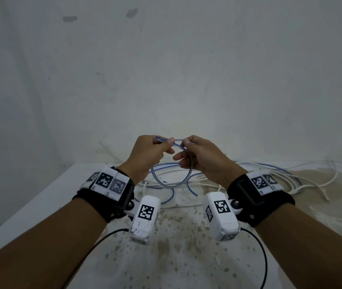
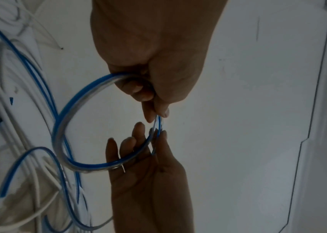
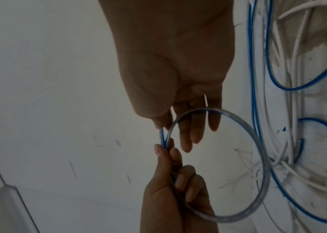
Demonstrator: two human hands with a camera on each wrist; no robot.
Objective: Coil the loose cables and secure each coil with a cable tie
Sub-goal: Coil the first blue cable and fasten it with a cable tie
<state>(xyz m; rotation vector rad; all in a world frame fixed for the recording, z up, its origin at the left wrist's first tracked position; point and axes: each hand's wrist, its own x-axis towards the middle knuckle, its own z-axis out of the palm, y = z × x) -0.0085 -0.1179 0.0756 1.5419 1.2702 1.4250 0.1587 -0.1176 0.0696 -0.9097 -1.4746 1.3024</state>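
Wrist cameras nearest us, both our hands up over the counter (image 1: 40, 197), forming one loop of cable.

We'd keep each new turn matched to the first and stacked at the pinch. Our left hand (image 1: 147, 157) curls closed on the clear blue-striped cable (image 1: 183, 176); our right hand (image 1: 199, 157) pinches it by thumb and forefinger, other fingers loose. Beyond, the loose white and blue cables (image 1: 291, 178) lie tangled on the counter.

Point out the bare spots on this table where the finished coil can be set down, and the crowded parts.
The near, stained table surface between the two forearms is bare, bordered behind by the blue cable ends. The white strip along the left edge is bare too. Crowded: the far middle and right, under loose white cables. Both hands hold the coil above.
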